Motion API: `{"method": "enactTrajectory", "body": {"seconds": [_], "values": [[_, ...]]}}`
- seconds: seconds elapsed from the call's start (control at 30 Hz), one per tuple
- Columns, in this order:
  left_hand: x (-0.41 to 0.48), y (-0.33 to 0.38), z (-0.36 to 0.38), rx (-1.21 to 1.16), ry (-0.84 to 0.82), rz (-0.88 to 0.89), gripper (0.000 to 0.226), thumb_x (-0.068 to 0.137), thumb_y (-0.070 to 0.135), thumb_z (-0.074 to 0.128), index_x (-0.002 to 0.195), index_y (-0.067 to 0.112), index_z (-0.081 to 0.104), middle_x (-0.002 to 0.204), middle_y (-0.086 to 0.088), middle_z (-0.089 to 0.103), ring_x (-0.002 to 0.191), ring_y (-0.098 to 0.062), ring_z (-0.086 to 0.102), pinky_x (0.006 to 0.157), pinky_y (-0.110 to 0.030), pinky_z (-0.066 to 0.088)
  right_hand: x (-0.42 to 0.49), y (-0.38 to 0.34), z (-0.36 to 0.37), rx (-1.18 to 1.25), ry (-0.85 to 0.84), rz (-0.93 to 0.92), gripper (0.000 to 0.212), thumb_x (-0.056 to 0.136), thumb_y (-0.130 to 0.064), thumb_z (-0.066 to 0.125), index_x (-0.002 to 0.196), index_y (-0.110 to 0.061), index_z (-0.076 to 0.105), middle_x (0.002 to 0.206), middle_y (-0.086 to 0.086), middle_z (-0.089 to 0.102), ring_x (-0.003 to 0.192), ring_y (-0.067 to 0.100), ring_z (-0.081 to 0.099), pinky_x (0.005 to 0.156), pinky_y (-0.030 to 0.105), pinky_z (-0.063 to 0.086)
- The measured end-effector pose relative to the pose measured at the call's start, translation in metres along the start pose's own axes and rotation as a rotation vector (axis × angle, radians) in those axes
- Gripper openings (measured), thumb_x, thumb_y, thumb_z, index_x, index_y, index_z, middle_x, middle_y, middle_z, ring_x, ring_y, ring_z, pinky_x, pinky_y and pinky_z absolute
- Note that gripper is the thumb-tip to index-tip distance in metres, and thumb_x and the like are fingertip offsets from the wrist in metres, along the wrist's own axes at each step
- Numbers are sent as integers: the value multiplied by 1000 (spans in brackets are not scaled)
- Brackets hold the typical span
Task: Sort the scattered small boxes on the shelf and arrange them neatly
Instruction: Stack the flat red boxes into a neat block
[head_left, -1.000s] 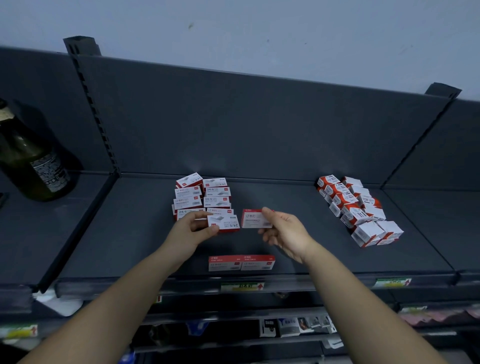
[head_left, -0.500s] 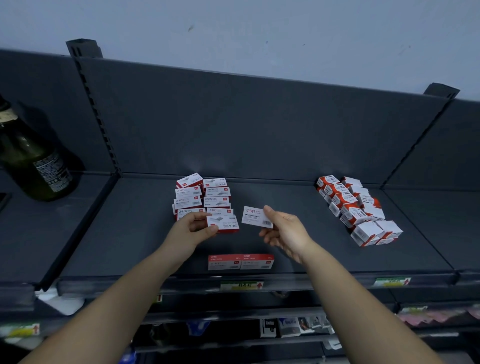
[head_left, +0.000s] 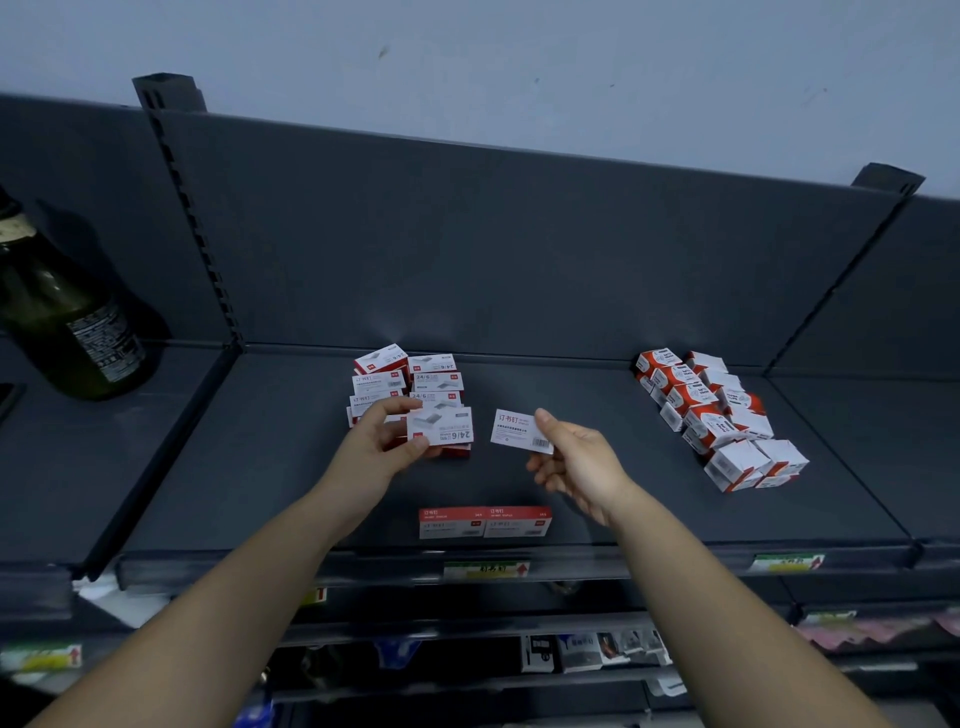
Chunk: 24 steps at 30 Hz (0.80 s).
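Two bare forearms reach up from the bottom of the head view, over dim lower shelves (head_left: 571, 618) where a few small packets stand, too dark to read. At the front edge of the dark grey metal shelf (head_left: 249, 493) lie two flat red-and-white cardboard boxes (head_left: 485, 521), side by side and touching, just behind a yellow-green price label (head_left: 485, 569) on the rail. Beyond them the left hand (head_left: 382, 447) grips a small white-and-red box marked 24/6 (head_left: 441, 431), thumb across its near left corner and fingers curled over its far edge; whether this box rests on the ones under it cannot be told. Just to its right, with a gap between, the right hand (head_left: 576, 462) pinches a white-faced small box (head_left: 519, 430) by its right end, thumb on top and fingers curled beneath, the printed face and barcode turned up toward the camera. Behind the left hand a two-column stack of matching white-and-red boxes (head_left: 410, 379) runs back to the dark grey back panel (head_left: 519, 249). Well apart to the right, a loose heap of squarer red-and-white boxes (head_left: 717, 415) trails from the panel toward the front. Far left, in the neighbouring bay, stands a dark green glass bottle (head_left: 67, 322) with a printed label. Above the panel is a pale wall (head_left: 519, 62)
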<state>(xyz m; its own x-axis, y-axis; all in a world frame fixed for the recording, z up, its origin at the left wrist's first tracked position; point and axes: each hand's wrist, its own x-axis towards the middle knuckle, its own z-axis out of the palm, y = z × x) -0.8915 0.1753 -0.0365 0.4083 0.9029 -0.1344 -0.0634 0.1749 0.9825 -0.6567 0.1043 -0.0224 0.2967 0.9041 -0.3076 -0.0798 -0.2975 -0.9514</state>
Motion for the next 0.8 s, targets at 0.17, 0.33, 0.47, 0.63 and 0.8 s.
{"method": "enactTrajectory", "body": {"seconds": [0.17,0.33,0.47,0.63,0.8], "values": [[4,1,-3,-1,-5,-15,34,90,-6,61,106,24,64,115,-4,69,106,-30,68,79,-33,52,1,2,2,-1,-11,10,38,97,-42,57,99,-6,70,65,9,63,52,15,56,46,20,44],[5,7,3,-127,11,-111,34,89,-13,57,112,12,63,116,-8,67,106,-27,67,81,-34,60,3,2,4,2,-29,12,37,97,-42,57,98,-8,69,65,10,63,52,15,56,47,21,45],[9,10,5,-294,40,-228,22,95,-1,55,115,5,60,114,-15,70,101,-29,70,88,-42,58,4,1,4,-6,-30,11,38,97,-44,56,100,-8,70,67,10,64,55,15,57,50,22,46],[12,13,5,-393,57,-266,21,99,12,53,120,9,56,115,-16,71,99,-29,72,82,-40,58,4,3,3,-12,-22,21,39,96,-47,56,98,-11,71,68,8,64,58,15,57,51,24,47],[11,18,8,-571,16,-321,24,101,18,47,122,12,57,114,-13,72,90,-21,72,70,-28,55,3,5,4,2,-23,26,41,96,-47,57,100,-9,71,69,9,64,60,15,58,52,25,47]]}}
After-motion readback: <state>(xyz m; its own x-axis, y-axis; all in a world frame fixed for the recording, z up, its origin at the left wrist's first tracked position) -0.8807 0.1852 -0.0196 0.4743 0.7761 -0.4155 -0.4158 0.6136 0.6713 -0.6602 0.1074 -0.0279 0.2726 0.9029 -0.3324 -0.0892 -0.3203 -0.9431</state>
